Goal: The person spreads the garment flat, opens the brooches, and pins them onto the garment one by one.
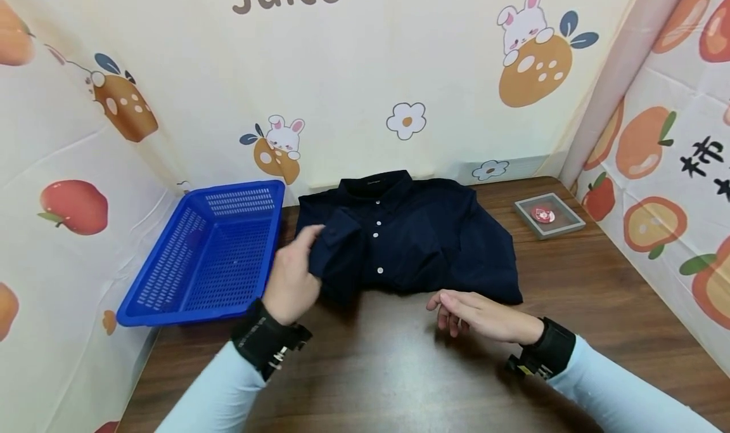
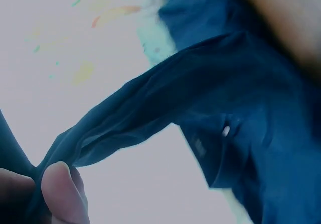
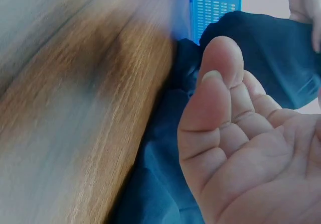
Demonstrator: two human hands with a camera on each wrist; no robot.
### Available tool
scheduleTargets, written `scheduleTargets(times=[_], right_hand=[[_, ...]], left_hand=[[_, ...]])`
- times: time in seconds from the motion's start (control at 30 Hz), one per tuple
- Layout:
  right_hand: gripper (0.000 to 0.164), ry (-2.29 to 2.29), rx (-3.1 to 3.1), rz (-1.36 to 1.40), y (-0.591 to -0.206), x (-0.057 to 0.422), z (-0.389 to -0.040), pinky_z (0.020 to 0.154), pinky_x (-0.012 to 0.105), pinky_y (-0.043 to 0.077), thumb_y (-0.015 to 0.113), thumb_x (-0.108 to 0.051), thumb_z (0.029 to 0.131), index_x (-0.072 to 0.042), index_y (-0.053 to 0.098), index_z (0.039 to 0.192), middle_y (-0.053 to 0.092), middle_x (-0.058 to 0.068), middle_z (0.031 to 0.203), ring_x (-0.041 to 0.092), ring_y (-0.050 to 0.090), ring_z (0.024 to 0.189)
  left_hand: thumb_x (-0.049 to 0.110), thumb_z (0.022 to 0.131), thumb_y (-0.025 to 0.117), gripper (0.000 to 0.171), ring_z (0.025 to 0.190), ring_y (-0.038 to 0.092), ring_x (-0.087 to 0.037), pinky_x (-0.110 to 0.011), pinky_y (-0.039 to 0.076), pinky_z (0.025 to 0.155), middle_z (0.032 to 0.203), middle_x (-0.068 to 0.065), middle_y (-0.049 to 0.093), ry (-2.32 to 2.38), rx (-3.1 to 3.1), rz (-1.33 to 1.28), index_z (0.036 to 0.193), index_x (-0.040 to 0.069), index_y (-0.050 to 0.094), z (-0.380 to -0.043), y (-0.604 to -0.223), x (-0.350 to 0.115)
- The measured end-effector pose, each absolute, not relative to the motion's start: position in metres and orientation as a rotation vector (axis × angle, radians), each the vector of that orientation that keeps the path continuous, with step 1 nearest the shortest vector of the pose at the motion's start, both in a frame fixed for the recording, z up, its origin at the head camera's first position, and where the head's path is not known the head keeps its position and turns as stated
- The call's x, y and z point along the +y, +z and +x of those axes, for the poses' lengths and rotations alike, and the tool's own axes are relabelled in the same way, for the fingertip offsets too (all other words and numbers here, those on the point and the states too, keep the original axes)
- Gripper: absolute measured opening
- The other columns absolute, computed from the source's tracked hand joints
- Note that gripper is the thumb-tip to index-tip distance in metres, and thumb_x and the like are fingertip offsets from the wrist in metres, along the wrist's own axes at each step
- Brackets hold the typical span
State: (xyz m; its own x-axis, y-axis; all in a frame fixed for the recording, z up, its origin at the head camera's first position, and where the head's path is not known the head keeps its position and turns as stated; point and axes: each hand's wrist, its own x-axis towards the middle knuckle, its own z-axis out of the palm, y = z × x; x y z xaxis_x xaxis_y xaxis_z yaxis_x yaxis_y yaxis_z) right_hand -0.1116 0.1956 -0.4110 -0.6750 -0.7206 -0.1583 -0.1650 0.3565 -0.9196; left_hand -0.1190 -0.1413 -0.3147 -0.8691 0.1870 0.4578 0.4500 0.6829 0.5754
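A navy button-up shirt [image 1: 416, 243] lies on the table with its collar toward the back wall and white buttons down the front. My left hand [image 1: 293, 274] pinches its sleeve [image 2: 140, 98] and holds that cloth raised over the shirt's left side. In the left wrist view the thumb [image 2: 62, 194] presses on the gathered fabric, which stretches back to the shirt. My right hand [image 1: 485, 316] hovers by the lower edge of the shirt, holding nothing. Its fingers are loosely bent in the right wrist view, with navy cloth behind them.
A blue plastic basket [image 1: 274, 236] with slotted walls stands left of the shirt, close to the left hand. At the back right sits a small grey square case [image 1: 561, 230] with a red-and-white round piece. Printed cloth walls border the wooden table [image 1: 388, 382].
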Motion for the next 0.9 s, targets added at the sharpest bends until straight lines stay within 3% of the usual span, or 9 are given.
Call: scheduleTargets(times=[0.1, 0.27, 0.5, 0.67, 0.9], right_hand=[[0.044, -1.248, 2.208, -0.747, -0.414, 0.196, -0.113, 0.072, 0.032, 0.051, 0.023, -0.031, 0.108, -0.004, 0.053, 0.125, 0.059, 0.013, 0.107, 0.026, 0.060, 0.087], [0.040, -1.109, 2.478, -0.775, -0.421, 0.198, -0.115, 0.084, 0.030, 0.047, 0.034, -0.034, 0.106, -0.008, 0.057, 0.124, 0.056, 0.001, 0.117, 0.015, 0.053, 0.101], [0.039, -1.104, 2.505, -0.774, -0.426, 0.200, -0.117, 0.086, 0.029, 0.046, 0.034, -0.033, 0.106, -0.008, 0.058, 0.123, 0.054, -0.002, 0.117, 0.012, 0.052, 0.101], [0.041, -1.107, 2.480, -0.756, -0.428, 0.199, -0.116, 0.087, 0.029, 0.045, 0.033, -0.034, 0.106, -0.007, 0.057, 0.125, 0.054, -0.002, 0.118, 0.013, 0.052, 0.102], [0.041, -1.120, 2.463, -0.750, -0.428, 0.199, -0.116, 0.082, 0.027, 0.045, 0.033, -0.033, 0.106, -0.006, 0.057, 0.125, 0.056, 0.004, 0.113, 0.012, 0.051, 0.095]], left_hand=[[-0.015, 0.070, 0.057, 0.058, 0.076, 0.065, -0.028, -0.042, 0.052, 0.068, 0.096, -0.013, 0.068, -1.021, -2.506, -0.414, 0.124, 0.007, 0.058, -0.124, -0.296, -0.159], [-0.006, 0.087, 0.055, 0.042, 0.054, 0.062, -0.020, -0.031, 0.051, 0.050, 0.091, -0.012, 0.066, -1.102, -2.485, -0.317, 0.126, 0.009, 0.055, -0.128, -0.272, -0.183], [0.004, 0.092, 0.056, 0.040, 0.047, 0.060, -0.007, -0.022, 0.050, 0.045, 0.091, -0.003, 0.059, -1.176, -2.377, -0.134, 0.131, 0.012, 0.053, -0.138, -0.250, -0.225], [0.001, 0.093, 0.046, 0.041, 0.047, 0.056, -0.003, -0.019, 0.049, 0.044, 0.089, 0.007, 0.055, -1.189, -2.286, 0.085, 0.132, 0.015, 0.051, -0.145, -0.243, -0.262], [-0.002, 0.093, 0.050, 0.035, 0.055, 0.060, -0.008, -0.021, 0.046, 0.039, 0.088, -0.002, 0.057, -1.523, -1.975, 0.323, 0.121, 0.020, 0.056, -0.144, -0.237, -0.299]])
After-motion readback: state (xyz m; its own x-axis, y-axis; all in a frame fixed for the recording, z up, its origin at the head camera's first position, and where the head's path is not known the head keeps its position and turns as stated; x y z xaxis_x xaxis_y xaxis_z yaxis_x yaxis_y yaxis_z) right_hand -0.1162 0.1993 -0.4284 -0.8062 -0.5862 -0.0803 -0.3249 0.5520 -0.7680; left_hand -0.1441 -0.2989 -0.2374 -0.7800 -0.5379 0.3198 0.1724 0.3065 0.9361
